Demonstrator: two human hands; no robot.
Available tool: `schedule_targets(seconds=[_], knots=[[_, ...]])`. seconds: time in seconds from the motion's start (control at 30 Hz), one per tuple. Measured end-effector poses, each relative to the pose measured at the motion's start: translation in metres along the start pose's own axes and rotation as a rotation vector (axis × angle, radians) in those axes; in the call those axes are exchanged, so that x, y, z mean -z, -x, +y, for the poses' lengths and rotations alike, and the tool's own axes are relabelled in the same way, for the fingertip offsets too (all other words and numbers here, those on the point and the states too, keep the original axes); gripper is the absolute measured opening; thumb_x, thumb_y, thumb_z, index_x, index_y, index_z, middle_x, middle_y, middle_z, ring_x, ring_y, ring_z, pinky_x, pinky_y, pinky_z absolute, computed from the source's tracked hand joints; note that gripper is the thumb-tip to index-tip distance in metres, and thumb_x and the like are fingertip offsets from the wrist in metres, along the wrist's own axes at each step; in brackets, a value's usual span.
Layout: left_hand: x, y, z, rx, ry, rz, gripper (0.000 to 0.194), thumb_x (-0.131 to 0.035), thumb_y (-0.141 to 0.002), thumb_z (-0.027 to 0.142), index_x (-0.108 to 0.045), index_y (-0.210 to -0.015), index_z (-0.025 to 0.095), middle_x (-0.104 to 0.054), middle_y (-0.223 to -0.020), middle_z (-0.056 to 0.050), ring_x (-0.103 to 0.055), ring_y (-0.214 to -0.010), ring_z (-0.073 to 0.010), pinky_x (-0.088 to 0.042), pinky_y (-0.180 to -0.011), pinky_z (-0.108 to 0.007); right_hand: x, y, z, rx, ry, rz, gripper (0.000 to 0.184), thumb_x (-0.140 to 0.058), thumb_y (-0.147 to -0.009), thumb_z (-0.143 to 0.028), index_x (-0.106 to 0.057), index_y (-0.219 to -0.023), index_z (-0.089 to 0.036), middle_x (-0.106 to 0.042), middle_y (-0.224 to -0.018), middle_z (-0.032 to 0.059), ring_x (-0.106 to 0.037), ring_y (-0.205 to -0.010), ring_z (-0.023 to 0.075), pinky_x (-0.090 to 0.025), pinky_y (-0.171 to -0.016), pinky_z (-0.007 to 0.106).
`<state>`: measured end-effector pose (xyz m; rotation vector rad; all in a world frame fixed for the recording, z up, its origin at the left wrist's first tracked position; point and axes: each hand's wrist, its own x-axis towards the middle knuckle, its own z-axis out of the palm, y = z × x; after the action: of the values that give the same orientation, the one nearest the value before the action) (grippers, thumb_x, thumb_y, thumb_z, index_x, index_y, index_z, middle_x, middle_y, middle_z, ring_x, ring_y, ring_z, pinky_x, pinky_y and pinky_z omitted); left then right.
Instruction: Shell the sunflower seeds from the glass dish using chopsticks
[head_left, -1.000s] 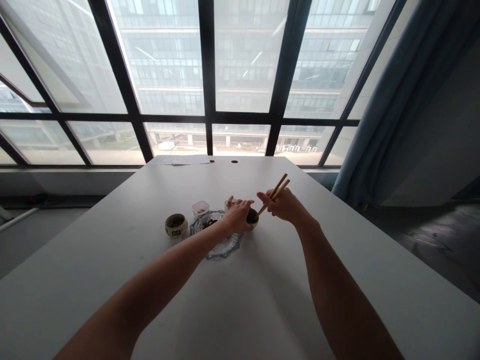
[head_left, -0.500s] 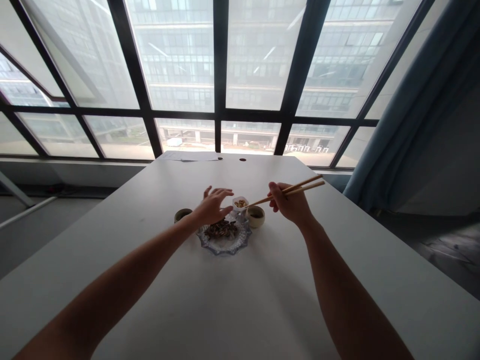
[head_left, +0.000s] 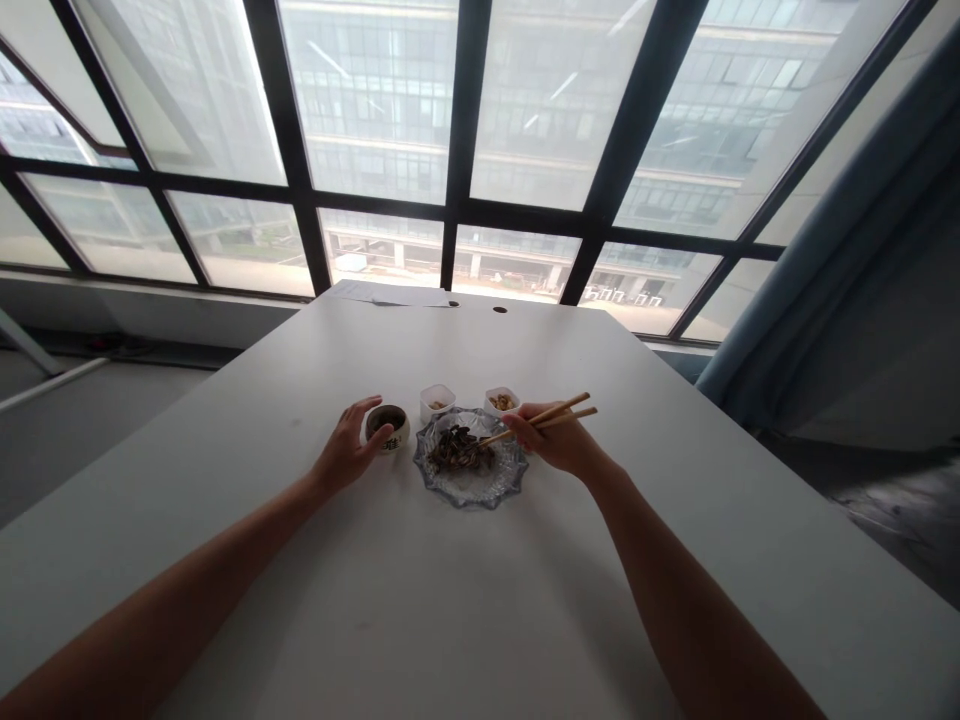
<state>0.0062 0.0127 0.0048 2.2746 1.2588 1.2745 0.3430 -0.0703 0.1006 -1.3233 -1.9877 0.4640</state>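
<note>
My left hand (head_left: 349, 443) curves round the left side of a small round cup (head_left: 399, 440) with dark characters on it. Its thumb lies across the near rim and its fingers are at the far left. Between the thumb and fingers of my right hand (head_left: 559, 435) is a pair of wooden chopsticks (head_left: 566, 410), their tips in a heap of dark, elongated seed-like pieces (head_left: 459, 450). That heap lies on a scalloped clear glass plate (head_left: 472, 495). A second cup, seen earlier right of the plate, is hidden behind my right hand.
Behind the plate stand two small clear containers, the left one (head_left: 437, 398) and the right one (head_left: 501, 396), with light brown bits in them. Papers (head_left: 390, 294) lie at the far table edge, by the windows. A blue curtain (head_left: 817, 270) hangs at the right.
My left hand has left the right cup and moved left to the other cup. The chopsticks have gone from the right cup to the heap on the plate. The view has shifted slightly.
</note>
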Motion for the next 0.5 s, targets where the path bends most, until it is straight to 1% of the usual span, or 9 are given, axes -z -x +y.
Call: schedule_targets(seconds=[0.2,0.33,0.5], knots=[[-0.0032,0.0044,-0.0003,0.066,0.062,-0.071,0.063,-0.052,-0.09,0.063,-0.05,-0.135,0.018,-0.06,-0.135,-0.017,-0.055,-0.128,-0.0319,-0.045,-0.109,-0.053,-0.0009,0.0012,0.0023,0.018,-0.018,-0.014,0.05,-0.053,-0.095,-0.058,-0.058,-0.064,-0.019,-0.059,-0.053,0.0033,-0.052,-0.049,0.0141,-0.039,-0.047,0.025],[-0.0019,0.005,0.0026,0.098,0.073,-0.095,0.065,-0.053,-0.09,0.063,-0.051,-0.136,0.017,-0.062,-0.132,-0.017,-0.058,-0.123,-0.0314,-0.046,-0.107,-0.052,-0.002,0.0012,0.0003,-0.005,-0.066,-0.02,0.049,-0.054,-0.095,-0.058,-0.059,-0.065,-0.019,-0.06,-0.054,0.0027,-0.053,-0.049,0.0136,-0.041,-0.048,0.025],[-0.0008,0.0053,0.0049,0.12,0.082,-0.117,0.066,-0.053,-0.09,0.062,-0.05,-0.138,0.017,-0.062,-0.133,-0.017,-0.058,-0.124,-0.0312,-0.046,-0.107,-0.051,-0.0028,0.0007,0.0,-0.035,-0.076,-0.004,0.049,-0.055,-0.093,-0.059,-0.06,-0.064,-0.02,-0.061,-0.053,0.0023,-0.054,-0.049,0.014,-0.042,-0.048,0.025]])
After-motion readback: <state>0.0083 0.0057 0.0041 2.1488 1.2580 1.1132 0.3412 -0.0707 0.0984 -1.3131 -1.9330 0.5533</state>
